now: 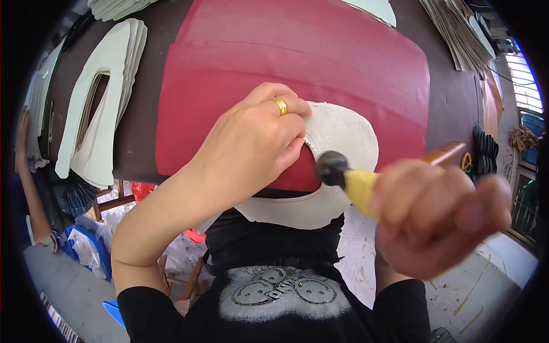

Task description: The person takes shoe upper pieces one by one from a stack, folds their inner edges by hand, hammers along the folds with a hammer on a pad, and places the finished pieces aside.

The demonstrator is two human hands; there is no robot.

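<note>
A cream, curved flat piece (350, 130), which looks like a leather or fabric cut-out with a wide opening, lies partly on the red mat and runs over the table's near edge. My left hand (257, 134), a gold ring on one finger, is closed on the inner edge of this piece, fingertips pressed together. In my right hand (437, 214), blurred and closed, is a hammer (357, 187) with a round black head and a yellow-wrapped handle. Its head is close over the right side of the cream piece; whether they touch, I cannot tell.
Beneath is a red mat (297, 57) on a dark table (157, 34). Layered cream cut-outs (108, 68) lie at left, another stack (457, 34) at far right. A brown wooden stick (445, 153) shows behind my right hand. Another person's arm (31, 177) is at far left.
</note>
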